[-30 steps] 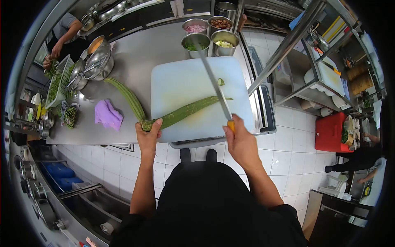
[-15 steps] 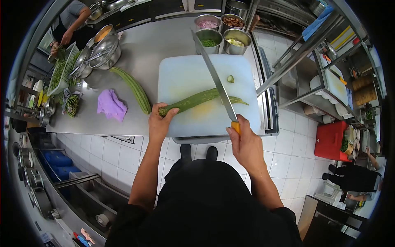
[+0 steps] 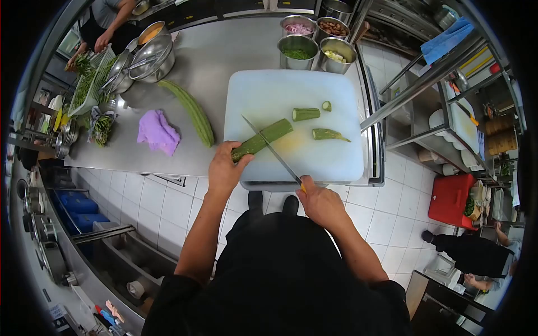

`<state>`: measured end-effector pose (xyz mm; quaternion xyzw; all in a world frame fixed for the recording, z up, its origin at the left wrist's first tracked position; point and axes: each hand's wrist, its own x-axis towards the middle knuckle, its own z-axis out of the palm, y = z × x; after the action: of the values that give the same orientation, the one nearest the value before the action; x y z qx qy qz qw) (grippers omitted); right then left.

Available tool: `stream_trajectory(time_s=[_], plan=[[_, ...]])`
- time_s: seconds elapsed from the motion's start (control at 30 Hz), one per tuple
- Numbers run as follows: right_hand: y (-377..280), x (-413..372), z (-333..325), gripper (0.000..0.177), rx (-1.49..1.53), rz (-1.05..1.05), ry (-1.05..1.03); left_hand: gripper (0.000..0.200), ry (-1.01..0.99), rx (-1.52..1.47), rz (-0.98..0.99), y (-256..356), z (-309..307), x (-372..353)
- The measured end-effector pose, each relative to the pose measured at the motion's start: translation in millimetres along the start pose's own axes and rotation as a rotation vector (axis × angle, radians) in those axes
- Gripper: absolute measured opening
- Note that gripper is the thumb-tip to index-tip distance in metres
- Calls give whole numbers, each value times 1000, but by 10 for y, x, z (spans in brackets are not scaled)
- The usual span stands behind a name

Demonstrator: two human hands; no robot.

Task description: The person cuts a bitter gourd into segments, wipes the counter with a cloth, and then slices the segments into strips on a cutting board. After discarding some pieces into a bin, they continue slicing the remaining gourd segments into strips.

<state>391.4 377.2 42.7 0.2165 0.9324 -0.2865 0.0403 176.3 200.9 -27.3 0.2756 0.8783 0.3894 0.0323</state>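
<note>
Head view — knife point(image 3: 273, 150) across a shorter gourd point(image 3: 278, 130) — new chunk point(image 3: 306, 115) apart.

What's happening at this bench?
The person's left hand holds a green ridged gourd on the white cutting board, and the right hand has a knife with its blade across it. Three cut pieces lie on the board beyond and to the right. A whole gourd and a purple cloth lie on the steel table to the left.
</note>
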Motion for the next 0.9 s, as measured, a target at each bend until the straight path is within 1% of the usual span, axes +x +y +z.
stream_trajectory(time_s=[0.03,0.07,0.1,0.17,0.2,0.3,0.33,0.4,0.47,0.5,0.57,0.6,0.67,0.7,0.8,0.9], plan=[[-1,15,10,34,-75,56,-148,54,-27,67,26,-5,-22,-17],[5,-12,-56,33,-33,35,-113,60,-38,133,53,-6,-44,7],[-2,-67,-113,34,9,19,-57,67,-66,202,78,5,-85,-15],[44,-133,-258,36,86,-8,77,86,-65,319,158,109,-100,42],[148,-163,-232,38,89,-40,232,96,-65,377,200,154,-90,67],[400,-207,-369,41,94,106,427,115,-127,350,283,154,130,264],[502,-242,-413,41,78,209,421,116,-157,432,269,201,152,330],[657,-368,-494,41,46,294,432,119,-215,601,253,356,153,509],[757,-552,-513,41,29,368,452,118,-182,469,437,725,193,694],[801,-631,-510,40,35,368,465,117,-163,402,520,896,276,779],[859,-794,-477,40,48,364,479,117,-254,397,633,1207,692,1000],[853,-876,-478,40,74,390,454,117,-300,395,693,1327,868,1131],[829,-1063,-478,40,134,450,416,96,-636,502,693,1516,1106,1418],[845,-1191,-434,40,154,464,434,86,-808,559,695,1606,1229,1468],[930,-1634,-214,42,253,540,494,47,-845,555,849,1591,1388,1381],[973,-2042,22,42,354,672,463,26,-686,376,896,1514,1443,1159]])
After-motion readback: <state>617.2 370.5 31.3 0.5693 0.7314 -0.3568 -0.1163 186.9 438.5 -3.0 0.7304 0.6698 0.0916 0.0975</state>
